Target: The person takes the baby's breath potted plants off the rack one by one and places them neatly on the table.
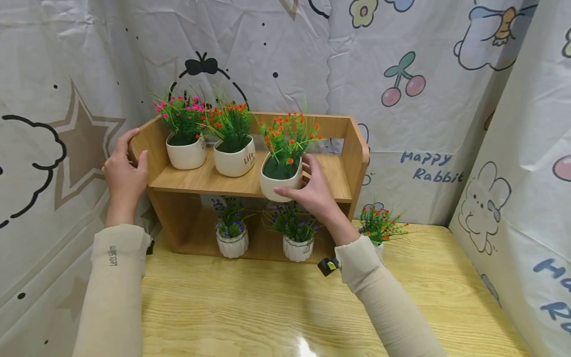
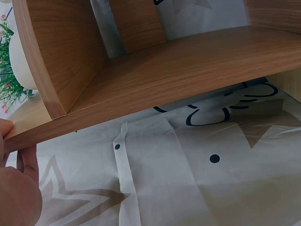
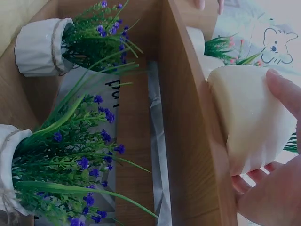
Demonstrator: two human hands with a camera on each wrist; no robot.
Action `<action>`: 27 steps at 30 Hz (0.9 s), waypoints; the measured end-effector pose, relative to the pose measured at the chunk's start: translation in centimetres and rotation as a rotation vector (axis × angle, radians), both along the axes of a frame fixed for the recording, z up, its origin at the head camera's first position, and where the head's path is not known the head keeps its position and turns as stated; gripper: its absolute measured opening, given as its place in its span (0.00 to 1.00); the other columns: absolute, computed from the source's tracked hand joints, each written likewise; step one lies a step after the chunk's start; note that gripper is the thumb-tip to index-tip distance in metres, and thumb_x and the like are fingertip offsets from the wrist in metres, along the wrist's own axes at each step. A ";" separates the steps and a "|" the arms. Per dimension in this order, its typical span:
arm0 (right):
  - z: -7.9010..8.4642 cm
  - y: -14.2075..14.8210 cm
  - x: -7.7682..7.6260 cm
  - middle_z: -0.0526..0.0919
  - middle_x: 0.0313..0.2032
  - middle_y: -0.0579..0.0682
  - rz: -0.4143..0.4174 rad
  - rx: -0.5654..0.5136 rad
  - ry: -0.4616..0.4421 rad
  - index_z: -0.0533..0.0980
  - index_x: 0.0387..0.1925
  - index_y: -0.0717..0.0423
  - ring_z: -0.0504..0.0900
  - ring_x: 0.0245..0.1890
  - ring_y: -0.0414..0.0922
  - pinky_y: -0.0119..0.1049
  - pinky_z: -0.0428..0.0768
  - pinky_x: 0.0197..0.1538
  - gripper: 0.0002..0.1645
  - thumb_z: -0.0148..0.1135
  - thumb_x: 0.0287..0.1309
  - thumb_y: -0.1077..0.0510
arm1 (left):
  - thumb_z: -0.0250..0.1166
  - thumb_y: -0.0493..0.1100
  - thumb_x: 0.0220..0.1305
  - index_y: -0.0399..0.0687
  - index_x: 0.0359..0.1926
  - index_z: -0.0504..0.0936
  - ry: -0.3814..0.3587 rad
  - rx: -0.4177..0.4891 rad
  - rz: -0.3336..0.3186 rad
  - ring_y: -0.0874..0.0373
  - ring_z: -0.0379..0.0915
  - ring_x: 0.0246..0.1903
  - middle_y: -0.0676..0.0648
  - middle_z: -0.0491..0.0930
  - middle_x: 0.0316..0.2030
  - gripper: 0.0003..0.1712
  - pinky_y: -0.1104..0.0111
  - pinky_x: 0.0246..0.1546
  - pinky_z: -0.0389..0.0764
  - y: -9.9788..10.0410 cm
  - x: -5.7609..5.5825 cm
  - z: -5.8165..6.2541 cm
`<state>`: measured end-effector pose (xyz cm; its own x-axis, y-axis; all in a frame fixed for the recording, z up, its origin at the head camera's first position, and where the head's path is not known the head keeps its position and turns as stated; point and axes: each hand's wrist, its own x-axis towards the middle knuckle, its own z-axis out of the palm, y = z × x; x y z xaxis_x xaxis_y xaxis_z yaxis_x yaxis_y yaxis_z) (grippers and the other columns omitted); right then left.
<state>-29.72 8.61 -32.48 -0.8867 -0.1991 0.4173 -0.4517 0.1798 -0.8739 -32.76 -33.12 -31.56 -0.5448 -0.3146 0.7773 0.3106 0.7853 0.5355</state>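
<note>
My right hand (image 1: 317,191) holds a white oval pot (image 1: 273,185) of orange-red artificial flowers, thumb at the front and fingers round its right side. The pot is at the front edge of the upper board (image 1: 200,182) of a wooden two-tier shelf; in the right wrist view its pale side (image 3: 254,110) overlaps that edge. My left hand (image 1: 126,173) grips the shelf's left side panel (image 1: 150,151), thumb inside and fingers outside. Left of the held pot, a white pot marked "Life" (image 1: 234,161) with red flowers and a white pot with pink flowers (image 1: 186,154) stand upright.
On the lower tier stand two ribbed white pots with blue-purple flowers, one on the left (image 1: 233,244) and one on the right (image 1: 298,249). Another orange-flowered plant (image 1: 381,225) is on the wooden table (image 1: 232,307), right of the shelf. Printed cloth (image 1: 285,54) hangs behind and beside it.
</note>
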 end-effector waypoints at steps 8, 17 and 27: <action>0.1 0.9 2.5 0.63 0.74 0.52 0.013 0.015 -0.022 0.59 0.76 0.48 0.63 0.76 0.55 0.55 0.66 0.74 0.57 0.82 0.49 0.55 | 0.61 0.42 0.72 0.59 0.71 0.74 -0.003 0.007 -0.006 0.31 0.78 0.43 0.34 0.82 0.58 0.27 0.47 0.44 0.65 0.1 0.1 0.1; -0.5 2.5 5.2 0.63 0.76 0.53 -0.014 0.042 -0.089 0.57 0.78 0.45 0.72 0.71 0.61 0.58 0.77 0.64 0.61 0.83 0.47 0.53 | 0.61 0.42 0.72 0.60 0.71 0.75 -0.011 0.017 -0.004 0.31 0.79 0.49 0.36 0.82 0.61 0.27 0.45 0.46 0.68 0.2 0.2 0.1; -1.6 4.5 7.5 0.68 0.74 0.55 -0.064 0.096 -0.079 0.58 0.77 0.50 0.71 0.71 0.57 0.59 0.71 0.69 0.62 0.84 0.46 0.52 | 0.61 0.43 0.72 0.61 0.71 0.75 -0.015 0.024 -0.011 0.29 0.78 0.51 0.36 0.81 0.61 0.27 0.44 0.49 0.66 0.2 0.3 0.1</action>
